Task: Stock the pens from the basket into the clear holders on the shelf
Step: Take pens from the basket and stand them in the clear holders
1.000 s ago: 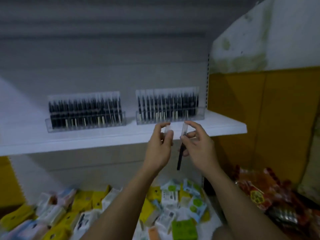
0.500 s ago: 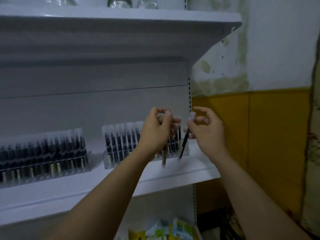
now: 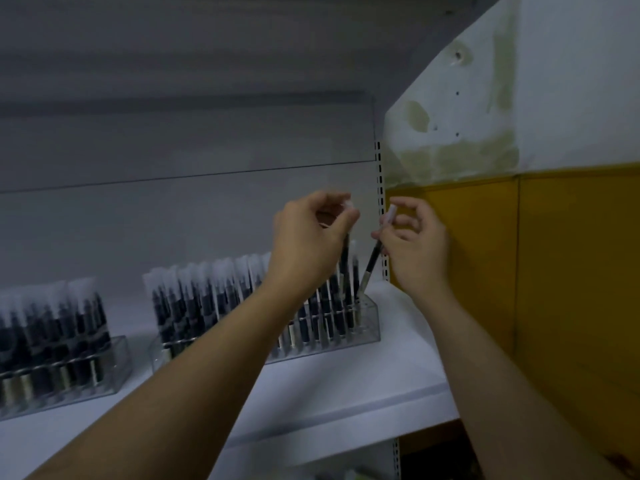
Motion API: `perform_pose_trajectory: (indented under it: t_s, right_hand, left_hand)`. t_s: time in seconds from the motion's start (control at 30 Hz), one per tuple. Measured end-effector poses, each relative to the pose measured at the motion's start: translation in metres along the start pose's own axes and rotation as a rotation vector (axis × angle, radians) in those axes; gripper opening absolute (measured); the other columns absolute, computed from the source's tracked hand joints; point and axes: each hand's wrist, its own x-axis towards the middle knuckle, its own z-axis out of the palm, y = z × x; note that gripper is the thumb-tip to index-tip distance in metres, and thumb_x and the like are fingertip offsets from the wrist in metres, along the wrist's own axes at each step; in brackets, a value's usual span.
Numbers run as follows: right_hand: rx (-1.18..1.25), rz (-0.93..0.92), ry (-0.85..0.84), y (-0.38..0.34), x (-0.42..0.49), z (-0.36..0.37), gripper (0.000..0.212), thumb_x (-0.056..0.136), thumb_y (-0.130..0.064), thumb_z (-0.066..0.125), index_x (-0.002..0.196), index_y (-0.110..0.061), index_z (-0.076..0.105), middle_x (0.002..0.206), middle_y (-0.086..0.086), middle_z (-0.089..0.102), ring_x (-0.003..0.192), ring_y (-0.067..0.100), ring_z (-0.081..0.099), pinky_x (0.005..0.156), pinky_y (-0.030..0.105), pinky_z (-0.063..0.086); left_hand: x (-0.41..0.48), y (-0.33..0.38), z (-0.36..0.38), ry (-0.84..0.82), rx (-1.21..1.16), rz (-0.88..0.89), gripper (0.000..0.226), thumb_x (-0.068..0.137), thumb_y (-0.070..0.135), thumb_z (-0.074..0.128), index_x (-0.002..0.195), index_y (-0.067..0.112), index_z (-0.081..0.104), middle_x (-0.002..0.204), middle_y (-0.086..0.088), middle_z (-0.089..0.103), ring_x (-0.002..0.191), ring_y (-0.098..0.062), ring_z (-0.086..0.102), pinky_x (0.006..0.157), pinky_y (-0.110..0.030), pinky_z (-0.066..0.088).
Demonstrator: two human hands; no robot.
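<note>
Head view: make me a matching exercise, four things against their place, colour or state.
1. left-hand pen
2. right-hand pen
3. left clear holder
4. wall panel

a. yellow
b. tilted, tip at the end of the right clear holder
c. cut off by the picture's left edge
d. roughly upright over the right clear holder

Pairs: 1-d, 2-b, 3-c, 4-a

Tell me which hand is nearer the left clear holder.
Left. The left hand hovers over the right end of the right clear holder, well right of the left clear holder; the right hand is even farther right.
</note>
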Motion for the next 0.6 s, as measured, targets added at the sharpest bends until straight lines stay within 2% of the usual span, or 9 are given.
perform_pose_trajectory:
  t_s: [0.07,0.17,0.23,0.3,0.37,0.43,0.53,0.6]
  right_hand:
    - [-0.018,-0.004,-0.028,0.008,0.002,0.002,0.033,0.087,-0.006,0.066,0.111,-0.026,0.056,0.106,0.008,0.066,0.089,0.022,0.07,0.077,0.044,0.06]
    - [-0.039,0.006,-0.076,0.02,-0.001,0.002,0.035,0.086,-0.003,0.066,0.111,-0.025,0.057,0.102,0.008,0.065,0.088,0.024,0.069,0.078,0.048,0.058]
    - [-0.053,0.011,-0.119,0.026,-0.005,0.002,0.035,0.086,-0.003,0.065,0.112,-0.026,0.058,0.1,0.005,0.064,0.087,0.022,0.069,0.078,0.045,0.059]
    - [-0.13,-0.034,-0.18,0.029,-0.01,0.002,0.035,0.089,-0.007,0.063,0.118,-0.025,0.059,0.098,-0.002,0.063,0.086,0.015,0.067,0.075,0.034,0.058]
    - [-0.216,-0.091,-0.213,0.028,-0.016,0.003,0.037,0.092,-0.01,0.06,0.126,-0.025,0.058,0.094,-0.008,0.06,0.082,0.004,0.062,0.07,0.018,0.051]
    - [-0.251,-0.092,-0.222,0.028,-0.024,0.003,0.044,0.094,-0.01,0.057,0.133,-0.029,0.052,0.091,-0.011,0.056,0.078,0.002,0.057,0.064,0.011,0.045]
    - [-0.325,-0.072,-0.322,0.03,-0.037,0.003,0.065,0.096,-0.012,0.054,0.145,-0.046,0.028,0.091,-0.01,0.052,0.077,0.005,0.054,0.065,0.018,0.045]
    - [-0.367,-0.097,-0.34,0.032,-0.037,0.003,0.069,0.097,-0.013,0.054,0.146,-0.05,0.023,0.093,-0.007,0.053,0.078,0.005,0.054,0.067,0.022,0.047]
  left_hand:
    - [0.0,-0.007,0.005,-0.002,0.011,0.028,0.023,0.09,0.022,0.066,0.113,0.024,0.066,0.087,0.014,0.065,0.082,0.0,0.064,0.075,-0.011,0.053]
    - [0.0,-0.016,0.012,0.012,0.018,0.037,0.013,0.09,0.021,0.067,0.101,0.027,0.066,0.086,0.009,0.068,0.08,-0.002,0.065,0.073,-0.017,0.055]
    - [0.0,-0.018,0.014,0.024,0.034,0.03,0.009,0.09,0.023,0.067,0.096,0.028,0.065,0.085,0.01,0.067,0.079,0.0,0.064,0.071,-0.013,0.053]
    - [0.001,-0.019,0.014,0.046,0.104,0.049,0.007,0.089,0.027,0.068,0.094,0.03,0.064,0.082,0.018,0.063,0.081,0.006,0.06,0.076,-0.01,0.046]
    - [0.002,-0.02,0.015,0.071,0.165,0.078,0.007,0.088,0.031,0.068,0.091,0.034,0.063,0.08,0.026,0.059,0.086,0.008,0.058,0.092,-0.03,0.047]
    - [0.002,-0.02,0.017,0.072,0.189,0.08,0.008,0.087,0.034,0.068,0.09,0.038,0.061,0.079,0.029,0.058,0.091,0.001,0.06,0.095,-0.048,0.045]
    - [0.004,-0.018,0.019,0.067,0.209,0.062,0.01,0.087,0.035,0.068,0.089,0.04,0.059,0.079,0.027,0.059,0.096,-0.01,0.061,0.097,-0.05,0.043]
    - [0.007,-0.018,0.017,0.067,0.209,0.047,0.009,0.087,0.035,0.068,0.088,0.04,0.06,0.078,0.026,0.059,0.093,-0.009,0.062,0.098,-0.05,0.043]
